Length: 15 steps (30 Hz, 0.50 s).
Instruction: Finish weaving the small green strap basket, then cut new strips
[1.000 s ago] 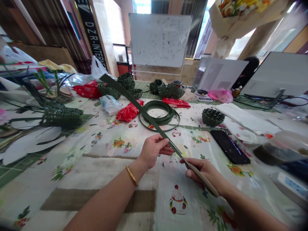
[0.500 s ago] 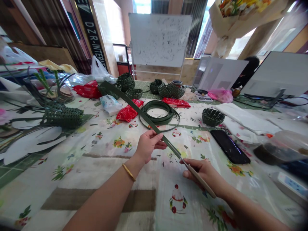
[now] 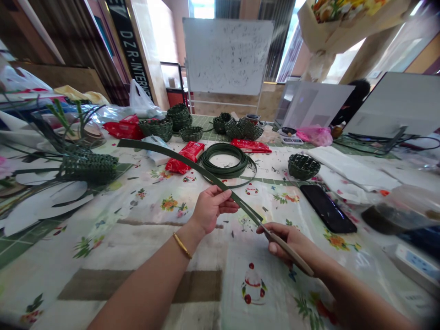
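A long, flat dark green strip point(image 3: 178, 158) is pinched between the thumb and fingers of my left hand point(image 3: 212, 208). Its far part bends out to the left over the table, and its near end is split lengthwise into narrow tails. My right hand point(image 3: 292, 243) grips scissors with a beige handle point(image 3: 297, 260); their narrow tip meets the split end of the strip. Fingers partly hide the handle loops. Just beyond my left hand lies a coil of green strip point(image 3: 223, 174) on the flowered tablecloth point(image 3: 137, 247).
A small woven green basket point(image 3: 304, 166) and a black phone point(image 3: 328, 208) lie to the right. Several woven baskets point(image 3: 178, 117) stand at the back beside red packets point(image 3: 185, 156). Woven pieces and white cut-outs point(image 3: 51, 206) crowd the left; a plastic tub point(image 3: 402, 211) sits far right.
The strip's far end has dropped and swung left, toward the table. The scissors have shifted slightly right, and the split tails at the near end now show farther apart.
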Available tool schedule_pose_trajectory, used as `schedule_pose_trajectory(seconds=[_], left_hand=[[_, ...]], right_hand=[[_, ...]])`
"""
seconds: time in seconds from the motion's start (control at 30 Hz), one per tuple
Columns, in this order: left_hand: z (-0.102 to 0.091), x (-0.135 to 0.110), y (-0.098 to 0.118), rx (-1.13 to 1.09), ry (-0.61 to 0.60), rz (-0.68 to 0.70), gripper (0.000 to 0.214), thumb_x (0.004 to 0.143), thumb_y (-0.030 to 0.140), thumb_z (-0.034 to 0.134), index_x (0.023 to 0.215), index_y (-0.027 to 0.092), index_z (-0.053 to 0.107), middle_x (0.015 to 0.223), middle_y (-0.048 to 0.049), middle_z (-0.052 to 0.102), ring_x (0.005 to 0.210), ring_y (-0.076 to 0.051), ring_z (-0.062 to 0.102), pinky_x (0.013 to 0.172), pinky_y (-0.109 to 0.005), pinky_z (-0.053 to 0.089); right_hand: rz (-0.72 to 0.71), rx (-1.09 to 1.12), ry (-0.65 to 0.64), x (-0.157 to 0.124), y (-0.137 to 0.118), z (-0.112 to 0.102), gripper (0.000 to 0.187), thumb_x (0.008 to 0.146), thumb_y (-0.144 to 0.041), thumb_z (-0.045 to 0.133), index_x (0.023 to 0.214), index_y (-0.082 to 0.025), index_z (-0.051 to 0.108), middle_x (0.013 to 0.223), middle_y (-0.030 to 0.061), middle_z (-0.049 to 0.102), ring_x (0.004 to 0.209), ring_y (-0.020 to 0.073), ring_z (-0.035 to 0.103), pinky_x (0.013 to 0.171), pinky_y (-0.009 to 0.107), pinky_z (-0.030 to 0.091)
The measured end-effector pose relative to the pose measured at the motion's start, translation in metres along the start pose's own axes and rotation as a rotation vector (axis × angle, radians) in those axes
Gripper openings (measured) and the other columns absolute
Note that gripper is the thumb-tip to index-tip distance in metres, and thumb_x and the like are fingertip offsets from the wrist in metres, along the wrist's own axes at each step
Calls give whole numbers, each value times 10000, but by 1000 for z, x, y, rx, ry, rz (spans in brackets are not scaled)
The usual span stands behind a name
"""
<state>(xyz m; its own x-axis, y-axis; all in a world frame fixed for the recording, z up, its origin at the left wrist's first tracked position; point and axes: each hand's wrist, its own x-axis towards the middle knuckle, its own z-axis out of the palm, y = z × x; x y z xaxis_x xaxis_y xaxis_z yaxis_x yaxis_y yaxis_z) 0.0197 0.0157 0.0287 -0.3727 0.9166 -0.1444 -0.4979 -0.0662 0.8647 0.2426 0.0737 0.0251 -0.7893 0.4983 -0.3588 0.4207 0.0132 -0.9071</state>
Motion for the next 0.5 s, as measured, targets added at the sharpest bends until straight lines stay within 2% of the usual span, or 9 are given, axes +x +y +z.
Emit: schedule_pose_trajectory(seconds=[0.2,0.4,0.5], left_hand=[[7,-4,-1,60,-24,-24,109,738,160,652,720,111,555,591,-46,670,529,-162,670,499,-251,565],[10,-7,-1,104,-26,-53,81,773,132,607,715,103,558,584,-71,683,519,-167,671,493,-249,561],[9,-8,-1,120,-24,-64,86,778,122,598,703,101,563,570,-76,680,523,-174,675,486,-245,558]], right_hand=[[-46,19,-30,-2,3,1,480,728,-557,654,975,-167,525,586,-79,394,420,36,322,374,166,279],[25,-12,-49,-2,0,-1,418,742,-535,650,903,-160,562,496,-94,365,378,34,302,346,162,256],[61,-16,-49,-1,-2,-2,440,739,-542,648,940,-157,572,474,-102,356,364,34,292,336,160,252]])
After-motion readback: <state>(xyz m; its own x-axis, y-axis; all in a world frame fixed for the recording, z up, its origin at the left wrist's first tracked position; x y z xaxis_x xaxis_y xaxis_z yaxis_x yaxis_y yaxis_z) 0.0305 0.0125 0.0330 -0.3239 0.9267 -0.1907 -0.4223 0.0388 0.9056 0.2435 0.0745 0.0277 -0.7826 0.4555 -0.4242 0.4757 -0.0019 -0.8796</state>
